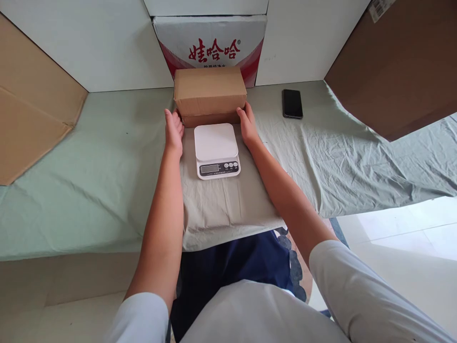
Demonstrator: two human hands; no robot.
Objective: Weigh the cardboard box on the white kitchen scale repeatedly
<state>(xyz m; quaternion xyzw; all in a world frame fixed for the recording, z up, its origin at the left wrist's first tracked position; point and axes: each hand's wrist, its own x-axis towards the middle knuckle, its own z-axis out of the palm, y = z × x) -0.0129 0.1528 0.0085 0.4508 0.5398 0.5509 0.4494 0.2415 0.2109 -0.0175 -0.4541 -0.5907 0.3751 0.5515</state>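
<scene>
Two hands, left hand [173, 129] and right hand [247, 125], flank a closed cardboard box [210, 93].

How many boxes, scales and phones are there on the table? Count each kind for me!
Cardboard boxes: 2, the small brown box between the left hand and right hand, and the red-and-white printed box behind it.
Kitchen scales: 1, white.
Phones: 1, black.
Total: 4

The table [89, 190] is covered by a pale green cloth [357, 157]. White walls [107, 43] are seen behind. The floor [410, 233] is brightly lit.
</scene>
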